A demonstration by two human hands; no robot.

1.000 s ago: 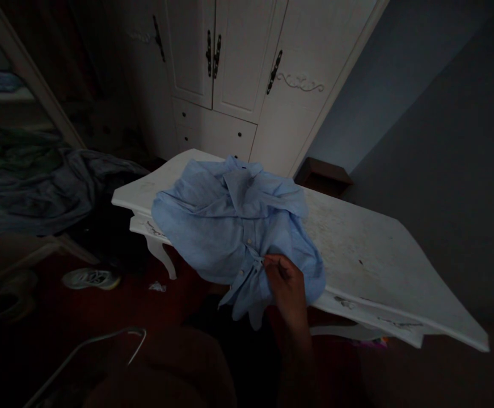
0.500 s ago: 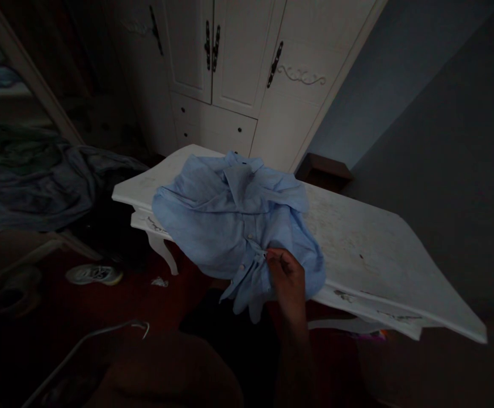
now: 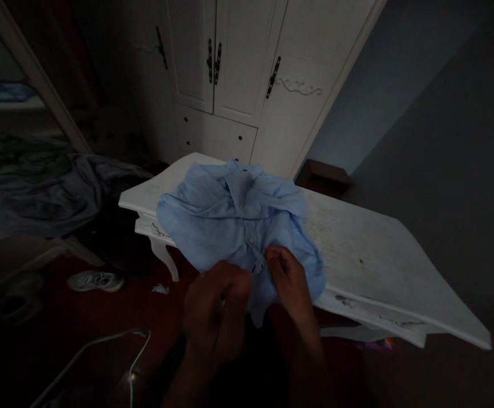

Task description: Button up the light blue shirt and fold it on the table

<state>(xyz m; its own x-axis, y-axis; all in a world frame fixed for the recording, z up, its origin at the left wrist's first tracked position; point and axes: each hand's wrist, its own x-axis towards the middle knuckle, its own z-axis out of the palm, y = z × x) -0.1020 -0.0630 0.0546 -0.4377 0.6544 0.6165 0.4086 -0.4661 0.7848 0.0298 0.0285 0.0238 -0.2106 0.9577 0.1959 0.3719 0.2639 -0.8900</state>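
Note:
A light blue button-up shirt [image 3: 229, 221] lies crumpled on the left end of a white table [image 3: 370, 255], its lower edge hanging over the near side. My right hand [image 3: 288, 277] pinches the shirt's buttoned front edge near the table's rim. My left hand [image 3: 215, 314] is closed on the hanging part of the same front edge, just left of the right hand. The room is dim and the fingertips are hard to make out.
A white wardrobe [image 3: 238, 73] with dark handles stands behind the table. A heap of dark clothing [image 3: 55, 192] lies on the left, a pale shoe [image 3: 96, 280] on the red floor below it. A wire hanger [image 3: 114, 345] sits near the bottom left.
My left hand has come into view from below and closed on the shirt's hanging front edge. My right hand keeps its pinch at about the same spot.

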